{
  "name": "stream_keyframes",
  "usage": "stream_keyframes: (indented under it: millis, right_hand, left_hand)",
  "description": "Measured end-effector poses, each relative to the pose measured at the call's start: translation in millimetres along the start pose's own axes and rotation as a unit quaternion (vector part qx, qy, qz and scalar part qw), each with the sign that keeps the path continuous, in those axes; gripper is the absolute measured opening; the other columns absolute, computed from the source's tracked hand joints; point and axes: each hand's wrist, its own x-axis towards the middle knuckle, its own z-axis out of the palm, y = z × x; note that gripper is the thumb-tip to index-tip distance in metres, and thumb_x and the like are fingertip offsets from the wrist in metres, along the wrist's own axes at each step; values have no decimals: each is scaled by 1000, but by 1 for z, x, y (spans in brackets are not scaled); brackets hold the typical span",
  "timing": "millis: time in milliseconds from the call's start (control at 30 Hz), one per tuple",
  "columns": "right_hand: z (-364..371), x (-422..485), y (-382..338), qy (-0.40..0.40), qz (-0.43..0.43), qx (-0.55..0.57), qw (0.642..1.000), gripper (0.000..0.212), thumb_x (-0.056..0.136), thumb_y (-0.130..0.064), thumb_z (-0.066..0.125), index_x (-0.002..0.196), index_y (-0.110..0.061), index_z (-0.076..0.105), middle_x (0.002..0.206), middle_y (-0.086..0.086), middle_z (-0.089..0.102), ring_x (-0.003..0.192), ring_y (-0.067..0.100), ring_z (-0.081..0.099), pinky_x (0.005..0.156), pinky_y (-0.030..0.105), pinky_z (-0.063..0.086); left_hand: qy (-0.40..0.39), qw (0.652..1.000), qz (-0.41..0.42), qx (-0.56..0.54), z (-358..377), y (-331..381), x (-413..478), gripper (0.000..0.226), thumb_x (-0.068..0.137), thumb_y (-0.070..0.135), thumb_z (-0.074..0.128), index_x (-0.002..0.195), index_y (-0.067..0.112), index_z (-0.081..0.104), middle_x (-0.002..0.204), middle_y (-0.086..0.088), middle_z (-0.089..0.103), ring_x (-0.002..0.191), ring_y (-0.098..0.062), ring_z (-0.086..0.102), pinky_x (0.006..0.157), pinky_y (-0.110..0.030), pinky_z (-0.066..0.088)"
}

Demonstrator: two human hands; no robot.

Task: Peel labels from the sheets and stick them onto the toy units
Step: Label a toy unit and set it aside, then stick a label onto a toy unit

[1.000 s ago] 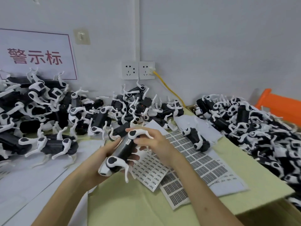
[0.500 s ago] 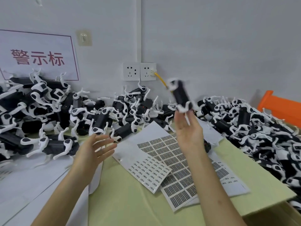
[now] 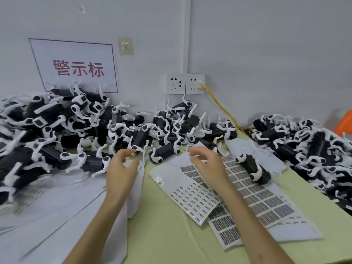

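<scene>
Black toy units with white legs lie heaped along the wall, one pile on the left (image 3: 47, 134) and one in the middle (image 3: 171, 128). My left hand (image 3: 122, 168) reaches into the middle pile, its curled fingertips touching the near end of one toy unit (image 3: 141, 139). My right hand (image 3: 205, 164) hovers loosely curled and empty over the label sheets. A sheet of small printed labels (image 3: 192, 193) lies on top of sheets of dense grid labels (image 3: 266, 199). A single toy unit (image 3: 251, 166) lies on the sheets to the right.
Another big heap of toy units (image 3: 312, 149) fills the right side. White paper (image 3: 57, 206) covers the left of the yellow-green tabletop (image 3: 167, 235). A yellow cable (image 3: 221, 105) runs down from the wall socket (image 3: 185, 83). Something orange (image 3: 344, 122) stands at the far right.
One second ago both hands held a toy unit. My right hand then lifted it up to the right and no longer has it; both hands now reach toward the middle pile.
</scene>
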Motion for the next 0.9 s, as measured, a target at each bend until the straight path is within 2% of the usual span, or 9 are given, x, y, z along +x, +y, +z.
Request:
stream_keyframes:
  millis: [100, 167, 367, 467, 533, 600, 700, 800, 900]
  right_hand:
    - [13, -4, 5, -88, -1, -127, 988, 31, 95, -41, 67, 126, -39, 64, 125, -20, 57, 118, 3, 52, 102, 32, 43]
    - [16, -8, 6, -113, -4, -171, 979, 41, 93, -51, 67, 132, -40, 59, 128, -18, 55, 124, 7, 49, 107, 38, 41]
    - [21, -12, 1, -179, -15, -231, 956, 50, 92, -52, 67, 137, -37, 55, 127, -14, 57, 121, 11, 53, 112, 45, 38]
    - [21, -12, 0, -186, -19, -238, 953, 46, 91, -50, 68, 133, -38, 57, 127, -15, 57, 121, 11, 52, 111, 45, 38]
    - [21, -12, 1, -190, -20, -245, 951, 45, 89, -50, 69, 132, -40, 57, 126, -17, 56, 121, 11, 51, 110, 44, 38]
    - [21, -13, 1, -191, -19, -246, 950, 45, 89, -50, 70, 132, -41, 57, 126, -18, 55, 121, 10, 51, 109, 42, 38]
    - [20, -13, 1, -194, -18, -241, 951, 44, 90, -50, 70, 131, -40, 57, 127, -18, 55, 121, 11, 51, 109, 42, 39]
    - [20, -14, 0, -195, -15, -237, 952, 42, 91, -48, 69, 131, -40, 58, 127, -17, 55, 122, 11, 50, 109, 43, 39]
    - [19, -14, -2, -198, -13, -233, 952, 42, 91, -48, 69, 131, -40, 57, 125, -18, 54, 121, 11, 49, 110, 42, 38]
  left_hand:
    - [-10, 994, -22, 110, -4, -9, 5, 49, 93, 15, 69, 140, 21, 57, 145, -2, 57, 137, -23, 48, 114, -50, 40]
    - [-26, 991, -19, 130, -2, -10, 6, 60, 94, 16, 70, 149, 18, 49, 152, -4, 51, 142, -25, 45, 116, -49, 38]
    - [-132, 990, -4, 44, -2, -7, 2, 71, 98, 29, 70, 159, 36, 34, 154, 10, 48, 131, -19, 56, 109, -46, 47]
    - [-170, 984, 28, 43, 4, -7, -1, 69, 99, 28, 69, 159, 33, 35, 156, 11, 47, 138, -13, 51, 114, -43, 43]
    - [-106, 987, 82, 91, 5, -9, -1, 64, 98, 23, 69, 156, 26, 42, 153, 8, 51, 139, -14, 49, 114, -37, 40]
    - [22, 972, 134, 189, -1, -8, 3, 57, 93, 14, 70, 146, 22, 53, 144, 2, 57, 134, -21, 49, 107, -37, 38]
    - [177, 929, 105, 307, -15, -11, 13, 55, 83, 12, 74, 135, 20, 59, 139, -7, 55, 131, -32, 46, 103, -49, 35]
    - [138, 937, 5, 320, -27, -22, 20, 41, 92, 23, 71, 132, 20, 61, 131, -10, 53, 119, -33, 50, 91, -48, 44]
    - [96, 962, -6, 256, -31, -30, 26, 22, 101, 18, 61, 121, 16, 69, 120, -7, 50, 91, -28, 56, 76, -40, 48]
